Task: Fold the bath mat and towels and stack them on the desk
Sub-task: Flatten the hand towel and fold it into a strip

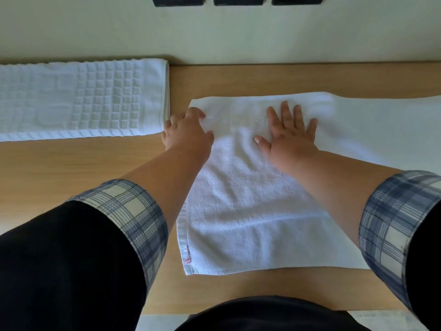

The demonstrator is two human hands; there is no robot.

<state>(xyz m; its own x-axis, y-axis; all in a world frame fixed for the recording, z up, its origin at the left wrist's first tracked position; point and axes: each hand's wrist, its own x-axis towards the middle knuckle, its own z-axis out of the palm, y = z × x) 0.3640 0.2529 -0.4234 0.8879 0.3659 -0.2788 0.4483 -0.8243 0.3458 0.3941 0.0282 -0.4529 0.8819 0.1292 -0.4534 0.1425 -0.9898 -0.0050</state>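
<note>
A white towel (250,211) is spread on the wooden desk (71,158), running off toward 3 o'clock. The right hand (288,137) is laid flat on the towel's far half, fingers straight and spread. The left hand (186,130), at 9 o'clock of the right, is curled over the towel's 11 o'clock corner; whether cloth is pinched cannot be told. A folded, grid-textured bath mat (83,99) is seen at 10 o'clock, just beside the left hand.

My sleeves are black, the left sleeve (66,263) at lower left and the right sleeve (427,249) at lower right, each turned back into a blue-and-white plaid cuff (133,211).
</note>
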